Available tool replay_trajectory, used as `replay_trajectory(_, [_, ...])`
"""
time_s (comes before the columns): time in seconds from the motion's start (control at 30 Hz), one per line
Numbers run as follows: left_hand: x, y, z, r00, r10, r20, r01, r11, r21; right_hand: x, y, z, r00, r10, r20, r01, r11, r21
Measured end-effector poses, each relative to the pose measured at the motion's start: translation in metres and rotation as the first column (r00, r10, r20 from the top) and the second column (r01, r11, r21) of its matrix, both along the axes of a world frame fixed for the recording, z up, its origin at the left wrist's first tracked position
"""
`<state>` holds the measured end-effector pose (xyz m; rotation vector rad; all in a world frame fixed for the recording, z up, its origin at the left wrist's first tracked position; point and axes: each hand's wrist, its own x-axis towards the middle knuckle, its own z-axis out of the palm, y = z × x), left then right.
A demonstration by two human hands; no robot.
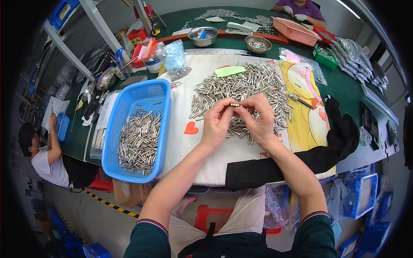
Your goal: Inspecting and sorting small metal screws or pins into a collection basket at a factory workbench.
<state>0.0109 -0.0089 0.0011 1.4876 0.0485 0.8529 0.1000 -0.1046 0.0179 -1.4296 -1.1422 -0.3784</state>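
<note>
Right now your grip is a two-handed pinch: thumb and fingertips of your left hand (216, 124) and your right hand (261, 118) press together around a short row of metal pins (235, 105), their bright ends lined up side by side. You have that row over the near part of the pin heap (258, 79), loose silvery pieces spread on a printed cloth (180, 116). On top of the heap, toward its far edge, you have a pale green slip (229, 71). Left of the heap stands your blue perforated basket (166, 129), partly filled with more pins. To the heap's right lies a small metal tool (301, 101); nearer you than the heap, a black cloth (301, 165) stretches beneath your right forearm. Beyond the heap, your green desk (172, 20) carries a large steel bowl (203, 41), a smaller bowl (258, 44) and a salmon-pink basket (297, 32); past those sits a co-worker in white gloves.
</note>
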Motion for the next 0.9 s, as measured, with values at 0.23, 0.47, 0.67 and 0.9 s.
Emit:
replay_trajectory(0.23, [0.001,0.001,-0.002,1.000,-0.028,-0.010,0.028,0.999,-0.030,0.000,0.000,0.002,1.000,0.019,0.019,-0.019,1.000,0.008])
replay_trajectory(0.47, [0.001,0.005,0.003,0.979,-0.191,-0.077,0.163,0.947,-0.276,0.007,-0.002,0.001,0.972,0.052,-0.229,-0.095,0.979,-0.182])
replay_trajectory(0.67, [0.001,0.012,0.004,0.936,-0.258,-0.238,0.163,0.920,-0.356,0.008,-0.003,0.002,0.903,0.074,-0.424,-0.187,0.955,-0.231])
replay_trajectory(0.9, [0.000,0.013,0.006,0.923,-0.265,-0.278,0.151,0.917,-0.370,0.013,-0.005,0.001,0.931,0.063,-0.359,-0.176,0.940,-0.293])
